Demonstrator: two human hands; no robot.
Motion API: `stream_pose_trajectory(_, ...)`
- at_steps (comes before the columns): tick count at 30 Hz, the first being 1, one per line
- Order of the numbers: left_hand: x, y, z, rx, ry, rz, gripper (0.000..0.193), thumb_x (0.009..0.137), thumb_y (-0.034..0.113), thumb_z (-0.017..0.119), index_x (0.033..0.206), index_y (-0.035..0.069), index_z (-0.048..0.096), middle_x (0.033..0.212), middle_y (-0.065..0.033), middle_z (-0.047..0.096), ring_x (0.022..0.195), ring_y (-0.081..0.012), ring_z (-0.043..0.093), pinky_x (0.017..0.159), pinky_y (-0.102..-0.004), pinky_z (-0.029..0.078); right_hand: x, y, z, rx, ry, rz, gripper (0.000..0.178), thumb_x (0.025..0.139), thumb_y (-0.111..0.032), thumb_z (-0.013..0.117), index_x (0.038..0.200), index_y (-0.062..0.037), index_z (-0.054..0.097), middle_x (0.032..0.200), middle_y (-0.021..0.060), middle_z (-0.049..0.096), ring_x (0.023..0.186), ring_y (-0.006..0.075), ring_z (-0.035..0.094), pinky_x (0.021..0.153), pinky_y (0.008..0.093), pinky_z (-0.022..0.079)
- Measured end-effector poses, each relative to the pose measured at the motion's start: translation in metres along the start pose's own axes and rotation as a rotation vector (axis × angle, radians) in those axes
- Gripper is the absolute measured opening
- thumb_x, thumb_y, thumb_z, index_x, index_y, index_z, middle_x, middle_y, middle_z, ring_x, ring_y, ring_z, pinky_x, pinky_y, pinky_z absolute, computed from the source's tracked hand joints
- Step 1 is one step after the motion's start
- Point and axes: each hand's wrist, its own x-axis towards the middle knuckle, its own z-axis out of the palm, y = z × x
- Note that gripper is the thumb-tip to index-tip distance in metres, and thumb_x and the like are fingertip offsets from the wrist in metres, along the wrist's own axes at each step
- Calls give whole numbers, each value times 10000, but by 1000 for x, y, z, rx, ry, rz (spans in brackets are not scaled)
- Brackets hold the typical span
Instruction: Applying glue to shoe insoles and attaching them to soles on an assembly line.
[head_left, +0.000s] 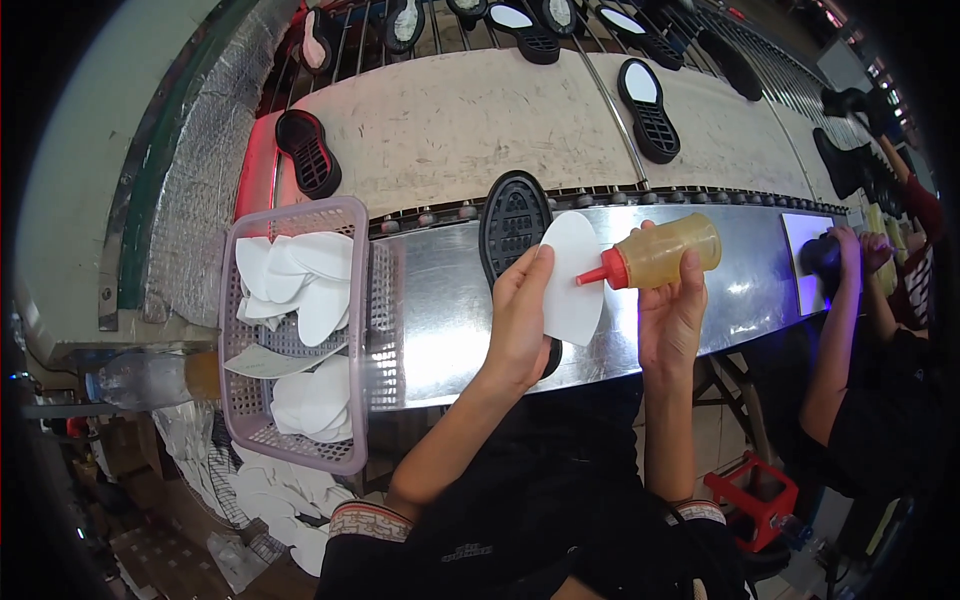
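In the head view, the left hand [518, 325] pinches a white oval sheet [572, 310] above the metal table [440, 310], partly covering a black shoe sole [513, 225]. The right hand [668, 320] grips a yellowish squeeze bottle [675, 253], its red nozzle [596, 273] pointing at the sheet; contact cannot be told. A lilac basket [359, 400] of white pieces [312, 400] sits left.

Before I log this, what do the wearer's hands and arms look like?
Left hand and right hand are bare: no glove, watch or bracelet shows. The forearms are bare too, up to short black sleeves ending in reddish-edged, pale patterned bands.
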Motion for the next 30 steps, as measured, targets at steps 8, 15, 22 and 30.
stream_pose_trajectory(8,-22,-4,-7,232,-153,22,364,987,226,423,1221,-40,507,968,-72,639,818,-82,609,724,-222,495,9,-7,-7,-5,-36,-95,580,867,-290,633,1254,54,373,1229,236,496,1146,268,518,998,392,434)
stream_pose_trajectory(15,-48,6,-9,417,-145,120,371,986,241,431,1224,-31,516,917,-57,641,774,-67,602,685,-203,482,18,-12,-7,-104,-18,-274,546,864,-253,622,1246,58,387,1229,220,502,1124,272,527,995,405,432)
stream_pose_trajectory(22,-38,1,-14,274,-14,-11,342,979,192,429,1198,-47,538,884,-59,648,741,-64,600,662,-194,471,-19,-18,-17,-136,-34,-379,659,823,-291,652,1277,77,348,1243,253,480,1138,351,515,991,457,427)
stream_pose_trajectory(30,-37,-6,7,250,-29,55,343,982,187,434,1209,-52,529,887,-39,638,748,-41,568,669,-192,463,-54,-2,-28,-553,-264,-712,840,742,-403,729,1305,49,300,1236,264,473,1146,383,501,977,470,426)
